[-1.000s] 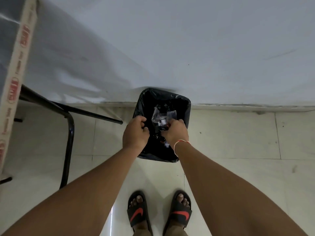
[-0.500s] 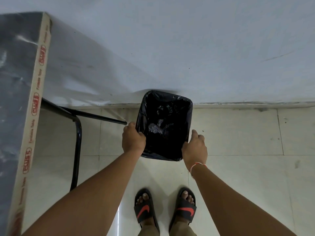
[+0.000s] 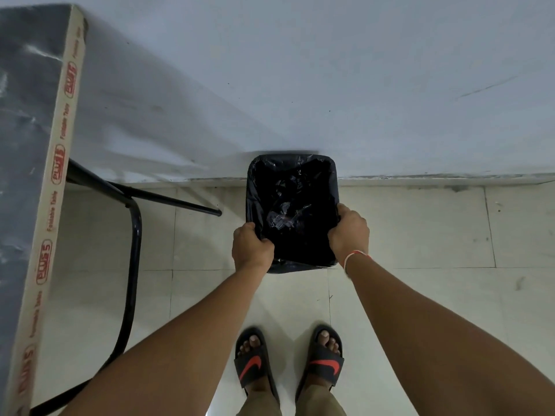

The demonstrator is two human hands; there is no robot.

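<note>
Both hands, left (image 3: 253,250) and right (image 3: 349,232), grip the bin (image 3: 292,175) between them.

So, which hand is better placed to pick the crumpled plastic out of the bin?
Probably the left hand: it grips the bin just beside the crumpled plastic; the right hand grips farther away.

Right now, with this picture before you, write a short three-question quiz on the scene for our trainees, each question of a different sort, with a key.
1. True or false: the left hand and the right hand both grip the bin at its rim.
2. The bin stands by: A the wall; B a door; C a sofa.
3. Fill in: the table is on the person's ____ side.
Key: 1 true; 2 A; 3 left.
</note>
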